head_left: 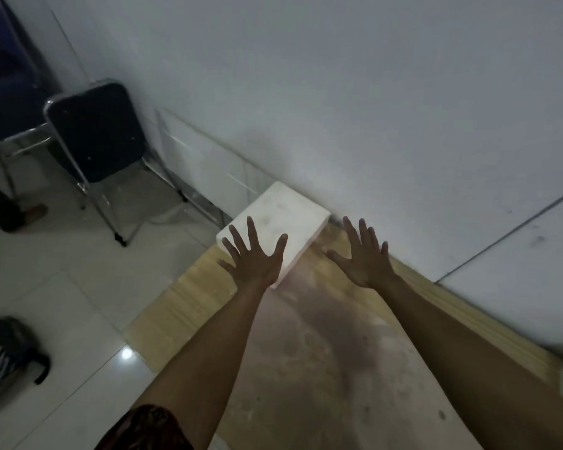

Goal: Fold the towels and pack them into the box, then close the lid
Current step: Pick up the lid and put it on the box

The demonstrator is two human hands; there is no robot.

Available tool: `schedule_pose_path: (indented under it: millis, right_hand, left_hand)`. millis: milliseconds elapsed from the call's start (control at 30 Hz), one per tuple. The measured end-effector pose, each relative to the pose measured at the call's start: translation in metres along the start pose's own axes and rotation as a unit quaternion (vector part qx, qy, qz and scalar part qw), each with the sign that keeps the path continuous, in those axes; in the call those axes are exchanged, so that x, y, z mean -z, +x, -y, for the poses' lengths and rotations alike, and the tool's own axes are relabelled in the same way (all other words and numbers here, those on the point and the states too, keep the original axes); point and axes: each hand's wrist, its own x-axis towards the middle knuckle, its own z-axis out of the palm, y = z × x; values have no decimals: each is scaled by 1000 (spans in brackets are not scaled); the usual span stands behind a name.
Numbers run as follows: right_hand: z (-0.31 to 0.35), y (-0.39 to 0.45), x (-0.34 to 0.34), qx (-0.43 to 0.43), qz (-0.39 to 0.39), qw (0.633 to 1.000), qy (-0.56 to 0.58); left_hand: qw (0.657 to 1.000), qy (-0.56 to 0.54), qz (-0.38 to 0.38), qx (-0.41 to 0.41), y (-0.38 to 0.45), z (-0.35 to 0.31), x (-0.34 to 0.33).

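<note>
My left hand (252,258) is spread flat, fingers straight, over the near corner of the white box (278,219); can't tell if it's touching the lid or hovering. Right hand (364,258) also splayed, gripping nothing, above the bench (306,352) just right of the box. Both arms fully stretched fwd, palms down. Box sits at the far end of the bench, against the wall (371,92), lid looks already on. No towels in view. My guess: closing/seating step. To do it well I'd press evenly w/ both palms on opposite corners so the lid seats flat, not tilted. Folding chair (95,131) on the floor to the left.
</note>
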Motion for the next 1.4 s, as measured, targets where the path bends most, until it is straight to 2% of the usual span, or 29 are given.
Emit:
schedule_pose_path:
  millis: [267,467,533,733,867,933,1033,1133,1300,1400]
  right_hand:
    - [52,91,-36,9,60,998,-22]
    - [70,149,-52,17,85,995,-39]
    - [72,165,-54,5,88,995,-41]
    - [68,196,-55,-33,102,993,-55]
    - [65,201,-53,-63,90,993,-47]
    - [61,196,-49,-94,91,991,-30]
    - [48,177,-43,-128,87,988,11]
    - [32,141,-37,-152,92,981,75]
    - [9,61,-55,-221,117,956,152]
    - [15,4,-65,-234,139,944,187]
  left_hand:
    - [979,-136,43,144,41,23,-8]
    - [915,-340,17,217,70,32,-25]
    - [889,-386,34,246,79,35,-31]
    - [831,-438,85,331,96,43,-42]
    - [816,-457,76,346,95,42,-45]
    - [826,-450,65,333,91,40,-42]
    - [867,-431,40,246,84,39,-35]
    - [898,-395,72,181,85,40,-25]
    - [955,-239,129,120,94,35,-13]
    - [975,-136,156,78,98,20,-14]
